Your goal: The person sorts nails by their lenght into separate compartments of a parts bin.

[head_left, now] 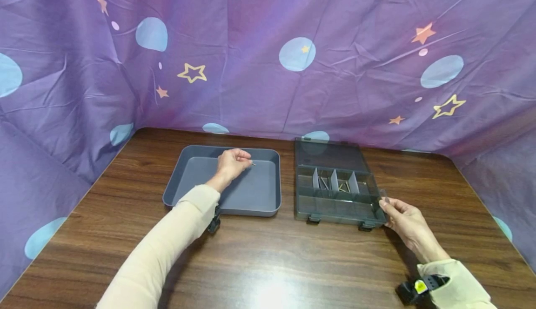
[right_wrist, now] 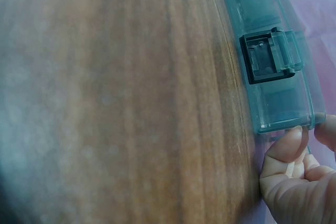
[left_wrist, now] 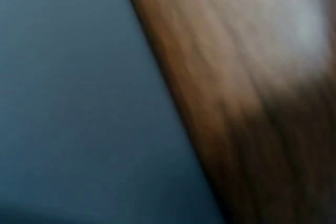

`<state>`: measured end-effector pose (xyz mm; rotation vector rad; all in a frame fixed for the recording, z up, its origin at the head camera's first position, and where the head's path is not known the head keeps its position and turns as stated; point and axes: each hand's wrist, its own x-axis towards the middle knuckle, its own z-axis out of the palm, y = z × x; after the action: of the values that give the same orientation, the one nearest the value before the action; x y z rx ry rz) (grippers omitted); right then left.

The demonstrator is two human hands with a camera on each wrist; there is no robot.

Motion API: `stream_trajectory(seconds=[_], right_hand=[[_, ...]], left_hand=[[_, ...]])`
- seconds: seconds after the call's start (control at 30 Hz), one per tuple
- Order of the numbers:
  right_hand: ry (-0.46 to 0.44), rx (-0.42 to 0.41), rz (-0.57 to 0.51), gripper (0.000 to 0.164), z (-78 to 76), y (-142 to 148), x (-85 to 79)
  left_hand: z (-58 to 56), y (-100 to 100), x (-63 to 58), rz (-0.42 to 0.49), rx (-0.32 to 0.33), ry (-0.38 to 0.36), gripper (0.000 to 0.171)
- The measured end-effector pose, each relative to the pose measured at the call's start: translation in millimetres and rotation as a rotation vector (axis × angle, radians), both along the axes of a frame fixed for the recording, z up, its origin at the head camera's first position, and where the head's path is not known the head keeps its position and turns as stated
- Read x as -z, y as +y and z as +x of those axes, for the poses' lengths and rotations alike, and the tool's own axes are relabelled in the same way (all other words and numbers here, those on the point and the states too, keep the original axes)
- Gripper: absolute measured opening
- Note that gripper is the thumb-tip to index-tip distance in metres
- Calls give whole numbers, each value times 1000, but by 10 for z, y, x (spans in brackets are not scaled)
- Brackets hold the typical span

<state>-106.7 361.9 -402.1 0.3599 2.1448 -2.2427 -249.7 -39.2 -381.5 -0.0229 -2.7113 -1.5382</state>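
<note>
Over the grey tray (head_left: 251, 197), my left hand (head_left: 232, 164) pinches a small thin metal piece (head_left: 253, 164) between thumb and fingertips; its exact kind I cannot tell. A translucent dark green compartment box (head_left: 326, 209) lies to the right of the tray with its lid (head_left: 331, 153) folded back. My right hand (head_left: 408, 223) grips the box's near right corner, with thumb and fingers at the end wall. In the right wrist view the thumb (right_wrist: 287, 145) is right at that corner, below a black latch (right_wrist: 268, 56). The left wrist view has only blurred tray and table.
Inside the box, thin dividers (head_left: 334, 180) part off a row of compartments. One holds silver metal pins (head_left: 324, 183), another brass-coloured ones (head_left: 344, 187). The wooden table (head_left: 251, 253) ends at a purple curtain (head_left: 251, 95) behind.
</note>
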Motion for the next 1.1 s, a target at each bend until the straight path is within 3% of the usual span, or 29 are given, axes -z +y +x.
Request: stream_trajectory(seconds=[0.23, 0.57, 1.1], right_hand=[[5, 5, 10, 19, 2, -4, 14], [4, 6, 1, 20, -6, -4, 12], [-7, 12, 19, 20, -4, 2, 2]], left_hand=[[-53, -61, 54, -91, 3, 21, 19], [-67, -97, 79, -114, -17, -7, 20], [-90, -72, 117, -200, 3, 38, 22]])
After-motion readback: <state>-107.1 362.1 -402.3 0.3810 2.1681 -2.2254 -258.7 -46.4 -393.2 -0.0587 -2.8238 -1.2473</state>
